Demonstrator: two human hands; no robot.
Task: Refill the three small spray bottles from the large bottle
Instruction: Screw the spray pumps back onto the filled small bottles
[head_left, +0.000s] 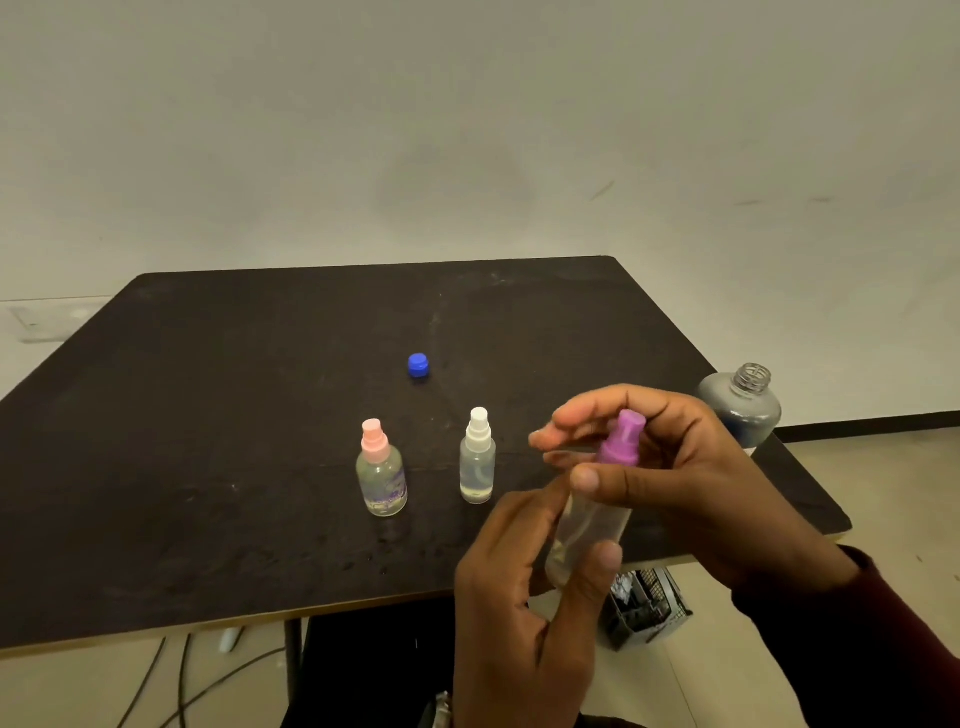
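Observation:
My left hand (524, 582) grips the clear body of a small spray bottle (589, 530) held tilted above the table's near right edge. My right hand (670, 467) pinches its purple spray head (621, 439) from above. Two other small spray bottles stand upright on the table: one with a pink head (381, 470) at the left, one with a white head (478, 457) beside it. The large clear bottle (743, 405) stands uncapped at the table's right edge, behind my right hand. Its blue cap (418, 365) lies farther back on the table.
The dark table (208, 441) stands against a pale wall. Small wet drops spot its near part. A black wire basket (644, 608) sits on the floor under the right corner. Cables (176, 680) run across the floor at the lower left.

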